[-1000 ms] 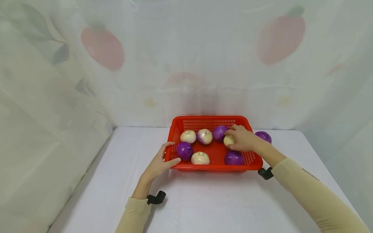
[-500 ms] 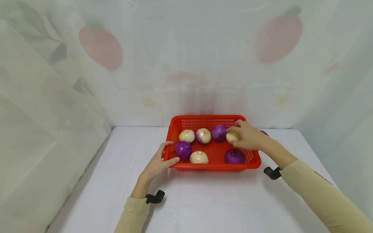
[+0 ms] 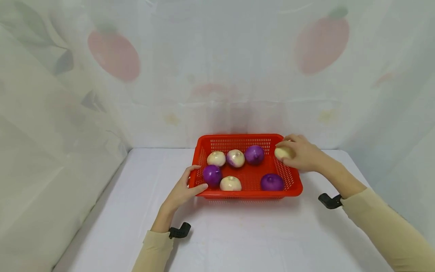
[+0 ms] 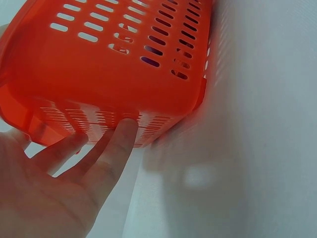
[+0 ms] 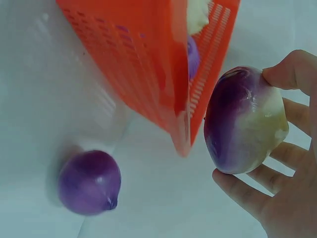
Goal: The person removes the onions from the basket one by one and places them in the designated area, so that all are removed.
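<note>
A purple-and-cream onion is pinched by my right hand, raised over the right rim of a red plastic basket. Thumb and fingers spread round its sides in the right wrist view. My left hand holds the basket's front left corner, the thumb on the rim and the fingers against the slotted outer wall. Several onions lie inside: cream ones, a cream-and-purple one and purple ones. Another purple onion rests outside the basket, hidden behind my right hand in the head view.
The basket stands towards the back of a table with a white cover. A pale printed curtain hangs close behind it, and a draped sheet rises along the left side.
My right hand has lifted the held onion from inside the basket and carried it right, to the right rim. The left hand keeps its hold on the corner; the view has shifted slightly.
</note>
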Demonstrator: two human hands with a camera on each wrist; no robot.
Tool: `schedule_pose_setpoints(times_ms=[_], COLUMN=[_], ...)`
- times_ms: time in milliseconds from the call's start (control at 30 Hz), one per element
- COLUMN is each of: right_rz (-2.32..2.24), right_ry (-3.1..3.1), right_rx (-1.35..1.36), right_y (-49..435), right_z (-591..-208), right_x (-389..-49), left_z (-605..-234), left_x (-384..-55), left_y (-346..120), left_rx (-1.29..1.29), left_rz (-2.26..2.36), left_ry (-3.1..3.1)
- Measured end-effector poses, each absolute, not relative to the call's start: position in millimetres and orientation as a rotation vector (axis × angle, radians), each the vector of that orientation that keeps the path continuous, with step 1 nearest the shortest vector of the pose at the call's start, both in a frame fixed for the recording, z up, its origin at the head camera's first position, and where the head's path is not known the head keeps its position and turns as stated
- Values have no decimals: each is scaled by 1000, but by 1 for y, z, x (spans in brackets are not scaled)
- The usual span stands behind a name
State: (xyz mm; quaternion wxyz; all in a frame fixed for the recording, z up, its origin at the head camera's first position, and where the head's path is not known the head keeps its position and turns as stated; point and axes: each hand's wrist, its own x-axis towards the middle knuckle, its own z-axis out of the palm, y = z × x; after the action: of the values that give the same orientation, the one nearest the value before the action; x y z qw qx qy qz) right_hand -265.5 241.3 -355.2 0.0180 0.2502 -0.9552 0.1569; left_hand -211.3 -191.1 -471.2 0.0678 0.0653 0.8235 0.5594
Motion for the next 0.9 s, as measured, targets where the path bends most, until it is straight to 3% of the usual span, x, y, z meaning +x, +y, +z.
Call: schedule_pose_setpoints(times_ms=[433, 900], right_rz=[585, 589], right_ry=[-2896, -2892], right_rx=[599, 370], right_y=[280, 316], right_z=[-348, -370], right_x=[-267, -276], left_z=[-470, -471], left_x=[-210, -212], left_y=[-193, -191], left_rx=[169, 170], left_rz=[1639, 1647], left_ry=[2539, 2522])
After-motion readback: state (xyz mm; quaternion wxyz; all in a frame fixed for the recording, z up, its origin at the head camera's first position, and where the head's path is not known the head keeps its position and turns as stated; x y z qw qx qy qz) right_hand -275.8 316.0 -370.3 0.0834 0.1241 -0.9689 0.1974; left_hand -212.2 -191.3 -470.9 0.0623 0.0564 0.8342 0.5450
